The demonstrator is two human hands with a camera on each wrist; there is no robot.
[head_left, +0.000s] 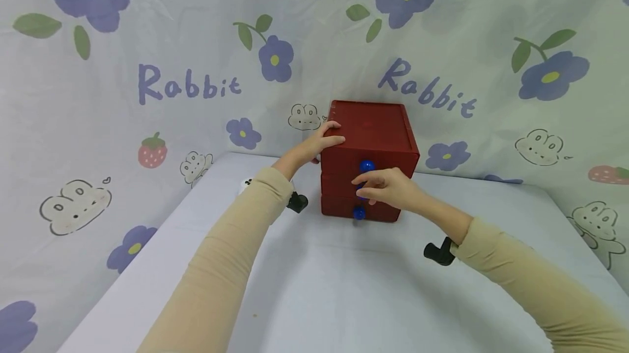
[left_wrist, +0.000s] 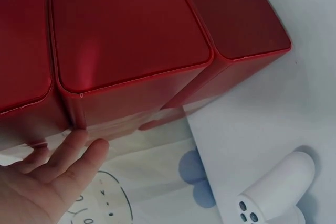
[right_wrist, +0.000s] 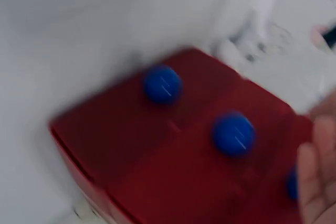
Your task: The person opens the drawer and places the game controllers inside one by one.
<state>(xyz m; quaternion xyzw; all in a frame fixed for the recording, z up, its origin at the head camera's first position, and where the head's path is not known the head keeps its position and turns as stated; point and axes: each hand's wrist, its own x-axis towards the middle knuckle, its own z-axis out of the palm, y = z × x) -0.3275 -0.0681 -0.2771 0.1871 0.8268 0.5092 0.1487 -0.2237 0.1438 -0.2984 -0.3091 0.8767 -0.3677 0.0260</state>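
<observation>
A red three-drawer box (head_left: 372,126) stands at the back of the white table, its drawers pushed in. Blue round knobs sit in a column on its front: a top knob (head_left: 367,166), a partly covered middle one, and a bottom knob (head_left: 359,213). My left hand (head_left: 319,143) rests at the box's upper left edge, some fingers over the top; straight fingers (left_wrist: 86,163) lie by its side in the left wrist view. Before the middle knob is my right hand (head_left: 388,186), fingers loosely bent and holding nothing. In the right wrist view this hand (right_wrist: 320,174) overlaps a knob.
A white rounded object with dark paw-like spots (left_wrist: 283,187) lies on the table left of the box, mostly behind my left sleeve in the head view. Close behind the box hangs a printed rabbit-and-flower cloth (head_left: 191,31). A black camera mount (head_left: 439,252) juts from my right wrist.
</observation>
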